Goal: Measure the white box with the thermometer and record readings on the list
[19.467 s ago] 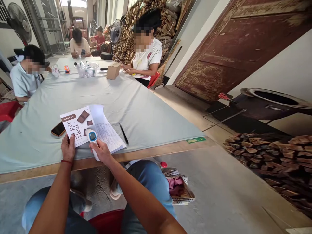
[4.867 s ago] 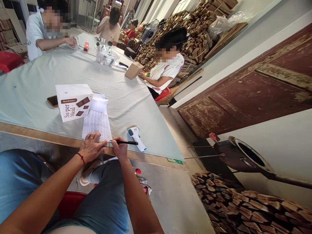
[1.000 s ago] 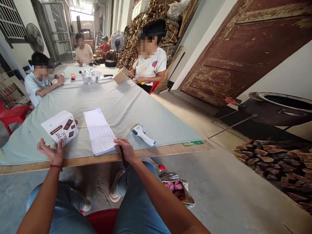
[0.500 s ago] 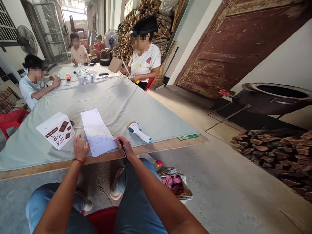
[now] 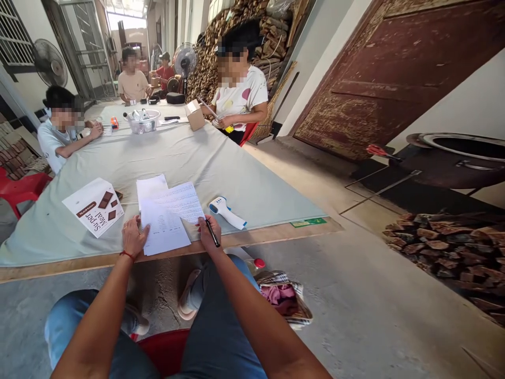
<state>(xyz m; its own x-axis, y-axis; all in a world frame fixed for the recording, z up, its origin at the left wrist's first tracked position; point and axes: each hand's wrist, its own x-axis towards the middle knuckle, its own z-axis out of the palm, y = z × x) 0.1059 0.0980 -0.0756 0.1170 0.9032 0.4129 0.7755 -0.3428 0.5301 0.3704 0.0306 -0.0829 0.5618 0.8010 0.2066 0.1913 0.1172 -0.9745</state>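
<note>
Several sheets of paper lie overlapped and fanned on the cloth-covered table. The front printed sheet (image 5: 163, 231) is nearest me, and a sheet with dense writing (image 5: 183, 200) slants out to its right. My left hand (image 5: 134, 236) rests at the front sheet's left edge, fingers apart, thumb on the paper. In my right hand (image 5: 210, 234) a black pen (image 5: 212, 233) points down toward me, while the fingertips touch the written sheet's corner. Just right of that hand lies a white and blue infrared thermometer (image 5: 228, 212). Left of the papers is a white "Super Meal" pouch (image 5: 93, 206).
Three people sit around the table (image 5: 268, 195), one holding a cardboard box (image 5: 194, 116), with another person farther back. A clear plastic basket (image 5: 142, 123) stands at the far end. Below right are an open checked bag (image 5: 284, 300) and stacked firewood (image 5: 445, 247).
The stacked papers have been spread apart, with the written sheet now showing on the right. My right hand moved slightly right with the pen; my left hand came onto the paper's edge.
</note>
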